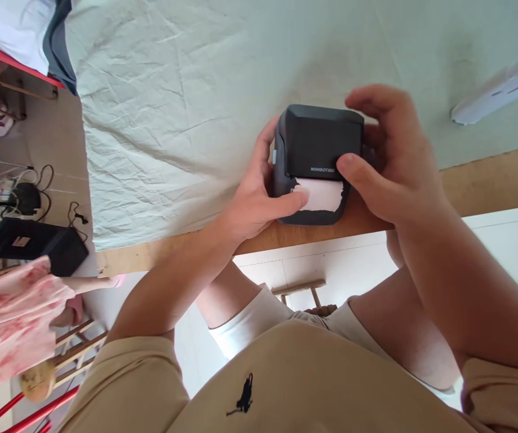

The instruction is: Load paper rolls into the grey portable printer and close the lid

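Note:
A dark label printer (319, 139) marked NIIMBOT is held above the near edge of the table. From its front slot comes a white strip of label paper (326, 196) with a ragged edge. My left hand (256, 195) is wrapped round the printer's left side, its thumb lying on the paper strip. On the other side, my right hand (389, 159) has its thumb against the lower right of the printer's front. Its index finger arches near the top right corner, and its other fingers are partly hidden behind the printer's right side.
A pale green cloth (186, 120) covers the wooden table (493, 177). A white cylindrical object with a black end (502, 87) lies at the right. At the left are cables, a black box (33, 243) on the floor, and another person's pink patterned clothing (15, 319).

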`<move>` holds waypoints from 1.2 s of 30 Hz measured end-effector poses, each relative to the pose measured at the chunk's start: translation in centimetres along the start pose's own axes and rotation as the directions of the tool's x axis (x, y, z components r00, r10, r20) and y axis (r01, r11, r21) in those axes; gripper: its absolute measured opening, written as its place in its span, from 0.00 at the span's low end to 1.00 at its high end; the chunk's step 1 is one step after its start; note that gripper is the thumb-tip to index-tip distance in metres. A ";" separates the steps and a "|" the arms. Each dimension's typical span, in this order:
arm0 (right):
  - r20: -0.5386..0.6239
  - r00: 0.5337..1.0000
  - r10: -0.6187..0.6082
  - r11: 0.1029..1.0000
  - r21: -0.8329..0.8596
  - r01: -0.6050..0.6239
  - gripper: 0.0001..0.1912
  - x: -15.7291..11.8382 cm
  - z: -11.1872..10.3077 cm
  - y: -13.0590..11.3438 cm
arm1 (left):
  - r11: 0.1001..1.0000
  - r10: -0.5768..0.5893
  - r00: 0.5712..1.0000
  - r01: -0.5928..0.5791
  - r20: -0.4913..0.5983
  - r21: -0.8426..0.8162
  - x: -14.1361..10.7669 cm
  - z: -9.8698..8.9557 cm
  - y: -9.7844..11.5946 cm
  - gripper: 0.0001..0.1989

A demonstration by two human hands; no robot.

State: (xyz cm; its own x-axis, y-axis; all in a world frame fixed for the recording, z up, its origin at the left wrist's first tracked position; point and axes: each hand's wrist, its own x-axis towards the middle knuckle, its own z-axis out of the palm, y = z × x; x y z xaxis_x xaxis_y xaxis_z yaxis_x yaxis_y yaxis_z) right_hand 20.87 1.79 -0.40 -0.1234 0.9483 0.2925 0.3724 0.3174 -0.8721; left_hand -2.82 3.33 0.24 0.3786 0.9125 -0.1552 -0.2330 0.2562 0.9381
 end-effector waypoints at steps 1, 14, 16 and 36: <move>0.043 0.999 0.013 1.000 0.025 -0.014 0.34 0.1 0.0 0.1 | 1.000 0.000 1.000 0.000 -0.007 -0.011 -0.1 0.1 0.0 0.51; 0.105 0.992 0.075 0.983 0.161 -0.092 0.30 0.6 -0.3 -0.6 | 0.996 -0.080 0.997 0.079 -0.022 -0.047 -0.4 1.2 0.6 0.33; 0.115 0.989 0.088 0.982 0.157 -0.106 0.31 0.6 -0.3 -0.7 | 0.997 -0.067 0.997 0.066 -0.022 -0.049 -0.5 1.4 0.7 0.31; 0.114 0.994 -0.001 0.999 -0.044 0.006 0.32 1.4 -0.4 -1.8 | 0.984 0.144 0.979 -0.126 0.143 -0.129 1.1 0.8 -0.8 0.19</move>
State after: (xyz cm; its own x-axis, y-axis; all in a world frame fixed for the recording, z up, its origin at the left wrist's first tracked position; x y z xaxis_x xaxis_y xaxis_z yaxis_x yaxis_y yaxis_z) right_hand 20.36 2.53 1.73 -0.2276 0.9420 0.2466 0.4116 0.3226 -0.8524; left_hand -1.52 3.89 -0.43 0.4656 0.8846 0.0279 -0.3921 0.1779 0.9026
